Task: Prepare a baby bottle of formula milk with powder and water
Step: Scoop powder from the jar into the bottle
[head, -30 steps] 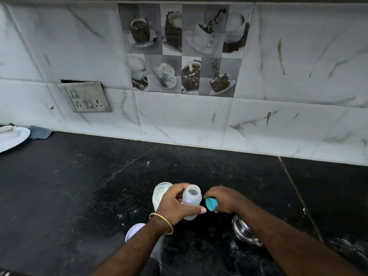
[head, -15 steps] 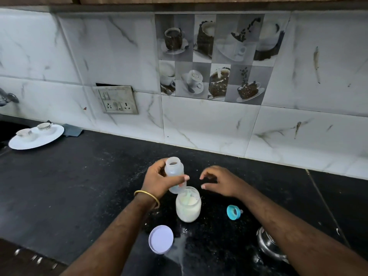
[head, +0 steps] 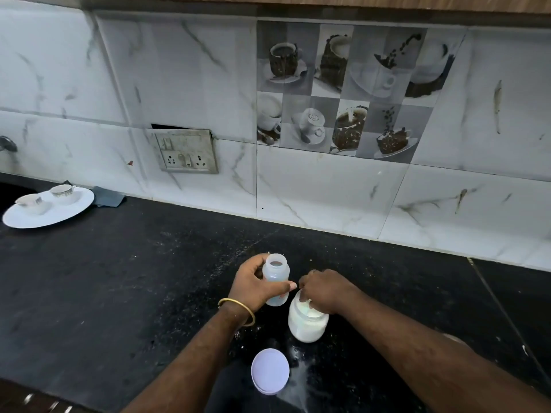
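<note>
I see the baby bottle (head: 276, 278) upright, long axis vertical, open mouth up, no cap on. My left hand (head: 255, 286) grips it round the body, thumb across the front, above the black counter (head: 119, 278). Right hand (head: 325, 289) has fingers dipped in the mouth of the powder jar (head: 307, 321), just right of the bottle & nearer me; can't tell what they pinch. Jar lid (head: 269, 370) lies flat nearer me, white powder spilt beside it. Far left: white plate (head: 59, 214) w/ two cups. Switch panel (head: 186, 152) on the wall.
</note>
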Demonstrator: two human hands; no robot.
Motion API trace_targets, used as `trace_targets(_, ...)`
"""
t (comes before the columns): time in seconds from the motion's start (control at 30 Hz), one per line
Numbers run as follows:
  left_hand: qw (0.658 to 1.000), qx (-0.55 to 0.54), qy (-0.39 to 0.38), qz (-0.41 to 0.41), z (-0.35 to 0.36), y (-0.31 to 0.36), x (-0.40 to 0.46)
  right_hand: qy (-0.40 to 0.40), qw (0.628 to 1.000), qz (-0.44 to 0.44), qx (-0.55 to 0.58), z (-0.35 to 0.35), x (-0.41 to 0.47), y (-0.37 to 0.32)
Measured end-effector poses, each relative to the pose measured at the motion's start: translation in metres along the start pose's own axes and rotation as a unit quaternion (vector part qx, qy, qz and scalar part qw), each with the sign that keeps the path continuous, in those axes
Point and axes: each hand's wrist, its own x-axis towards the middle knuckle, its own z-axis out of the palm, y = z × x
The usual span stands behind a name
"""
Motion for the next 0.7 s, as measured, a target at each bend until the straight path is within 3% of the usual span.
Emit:
trace_targets(0.13,1.000,-0.009,-0.030,-0.001,0.001,-0.006,0.006,-0.012,0.999,0.038,0.015,0.001,0.002,-0.004)
trace_targets(0.37,0.999,-0.019,-0.043,-0.005,0.004,-0.007,0.013,0.026,0.979,0.099,0.176,-0.005,-0.012,-0.004)
trace_targets(0.53,0.999,0.000,-0.047,0.003,0.007,-0.004,0.014,0.052,0.971,0.133,0.194,-0.006,-0.015,-0.014)
trace_targets(0.7,0.999,0.010,-0.050,0.008,0.007,-0.003,0.013,0.011,0.945,0.179,0.273,-0.004,-0.013,-0.020)
